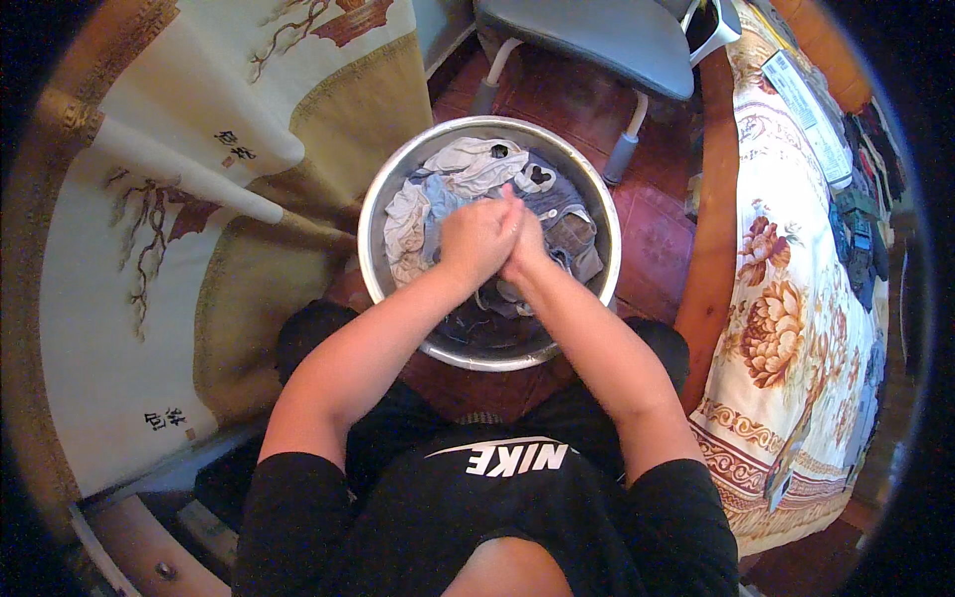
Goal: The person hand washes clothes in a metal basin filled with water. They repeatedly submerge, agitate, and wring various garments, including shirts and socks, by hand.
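Over a round metal basin (365, 239), my left hand (477, 235) and my right hand (527, 240) are pressed together, fingers curled. Whether anything lies between the palms is hidden. Wet-looking clothes fill much of the basin below them. White cloth (477, 166) with a dark spot lies at its far side, and crumpled pale cloth (405, 231) at its left. Beside that is a light blue cloth (440, 198). A grey-blue garment (556, 186) with a white button lies to the right, near a brownish cloth piece (571, 237). Dark cloth or water (477, 328) shows at the near side.
A grey chair (597, 45) stands beyond the basin on red floor tiles (656, 231). To the left hangs a printed curtain (149, 246), close to the basin. On the right is a wood-edged bed (709, 298) with a floral cover (776, 328) and several items on it.
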### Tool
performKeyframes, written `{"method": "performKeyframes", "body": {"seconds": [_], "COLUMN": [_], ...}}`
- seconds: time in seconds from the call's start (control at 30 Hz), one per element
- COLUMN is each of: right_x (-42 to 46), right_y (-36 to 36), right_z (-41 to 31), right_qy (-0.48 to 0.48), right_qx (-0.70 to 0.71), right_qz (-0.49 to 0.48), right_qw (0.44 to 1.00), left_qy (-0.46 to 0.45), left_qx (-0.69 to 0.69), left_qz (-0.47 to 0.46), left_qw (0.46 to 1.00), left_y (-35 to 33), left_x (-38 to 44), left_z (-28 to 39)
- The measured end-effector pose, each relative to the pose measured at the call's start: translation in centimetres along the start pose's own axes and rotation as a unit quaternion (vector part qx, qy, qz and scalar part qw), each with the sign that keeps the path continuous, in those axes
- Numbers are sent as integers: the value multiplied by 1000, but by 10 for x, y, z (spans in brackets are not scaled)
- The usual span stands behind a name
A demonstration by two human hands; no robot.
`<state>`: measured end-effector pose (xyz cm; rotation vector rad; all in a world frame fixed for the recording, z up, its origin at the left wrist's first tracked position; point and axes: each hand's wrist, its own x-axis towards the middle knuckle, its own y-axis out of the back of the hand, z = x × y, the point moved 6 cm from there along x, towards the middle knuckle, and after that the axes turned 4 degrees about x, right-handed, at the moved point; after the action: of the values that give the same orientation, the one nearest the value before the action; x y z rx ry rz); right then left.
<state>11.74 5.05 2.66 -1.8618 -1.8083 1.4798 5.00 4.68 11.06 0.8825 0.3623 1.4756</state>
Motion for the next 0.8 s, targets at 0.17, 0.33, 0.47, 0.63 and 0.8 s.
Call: {"method": "performKeyframes", "body": {"seconds": [0.17, 0.33, 0.47, 0.63, 0.8], "right_x": [-24, 4, 25, 32, 44], "right_y": [-32, -1, 33, 29, 37], "right_z": [-28, -63, -44, -25, -57], "right_qy": [41, 244, 251, 235, 127], "right_qx": [-184, -669, -789, -844, -533], "right_qz": [-43, 53, 91, 61, -3], "right_qw": [981, 700, 553, 478, 836], "left_qy": [40, 185, 32, 17, -18], "left_qx": [26, -139, 184, 244, 141], "left_qz": [1, -64, -257, -267, -100], "left_qw": [999, 971, 948, 932, 985], "left_y": [16, -9, -34, -63, -37], "left_x": [34, 40, 24, 10, 22], "left_z": [-43, -97, -70, -91, -72]}}
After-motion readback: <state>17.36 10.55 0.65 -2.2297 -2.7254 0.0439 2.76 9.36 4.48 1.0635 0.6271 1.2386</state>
